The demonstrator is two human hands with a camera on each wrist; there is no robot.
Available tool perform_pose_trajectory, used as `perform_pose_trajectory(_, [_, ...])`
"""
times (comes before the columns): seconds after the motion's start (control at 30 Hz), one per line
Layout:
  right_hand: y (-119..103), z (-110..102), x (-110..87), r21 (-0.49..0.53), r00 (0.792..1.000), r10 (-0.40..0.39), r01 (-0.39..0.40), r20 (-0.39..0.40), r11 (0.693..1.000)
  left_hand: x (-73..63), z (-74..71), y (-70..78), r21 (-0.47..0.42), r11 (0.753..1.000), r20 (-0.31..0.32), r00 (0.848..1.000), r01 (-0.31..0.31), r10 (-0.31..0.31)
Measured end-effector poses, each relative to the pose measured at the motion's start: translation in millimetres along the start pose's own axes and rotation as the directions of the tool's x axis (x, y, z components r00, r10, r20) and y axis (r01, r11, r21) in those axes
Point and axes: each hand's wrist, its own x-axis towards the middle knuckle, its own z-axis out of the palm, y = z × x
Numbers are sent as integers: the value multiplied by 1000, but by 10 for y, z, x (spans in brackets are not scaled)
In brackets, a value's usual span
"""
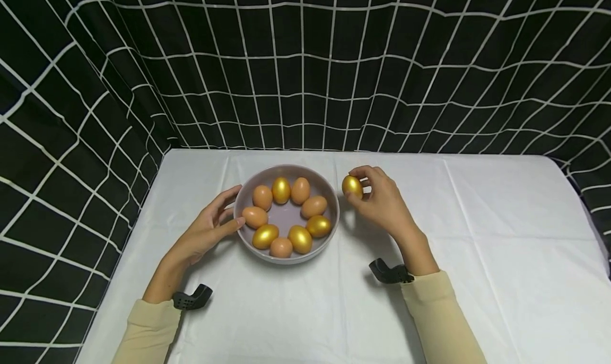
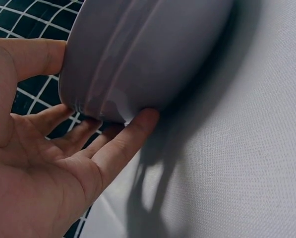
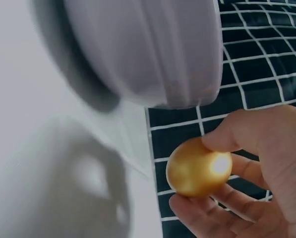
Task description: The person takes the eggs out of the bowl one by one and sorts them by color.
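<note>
A pale mauve bowl (image 1: 286,215) holds several brown eggs (image 1: 255,216) and several shiny gold eggs (image 1: 299,239), arranged in a ring along its inner wall. My left hand (image 1: 212,223) holds the bowl at its left side, thumb at the rim and spread fingers against the outer wall, as the left wrist view also shows. Just right of the bowl, my right hand (image 1: 382,199) pinches another gold egg (image 1: 352,187) between thumb and fingers. In the right wrist view this gold egg (image 3: 198,167) is apart from the bowl (image 3: 152,49).
A white cloth (image 1: 501,247) covers the table under the bowl. Black fabric with a white grid (image 1: 305,72) hangs behind the table and along its left side. Black wrist mounts (image 1: 192,297) are worn on both arms.
</note>
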Motion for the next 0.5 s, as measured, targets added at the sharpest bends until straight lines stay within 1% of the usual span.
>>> perform_pose_trajectory(0.2, [67,9,-2,-67,999,24,-26,-24,997,-1,3,-11,2,1000,-5,1000,-1,1])
perform_pose_trajectory(0.5, [146,59,-23,-148,999,45,-46,-14,988,-6,0,7,9,1000,4,1000,2,-2])
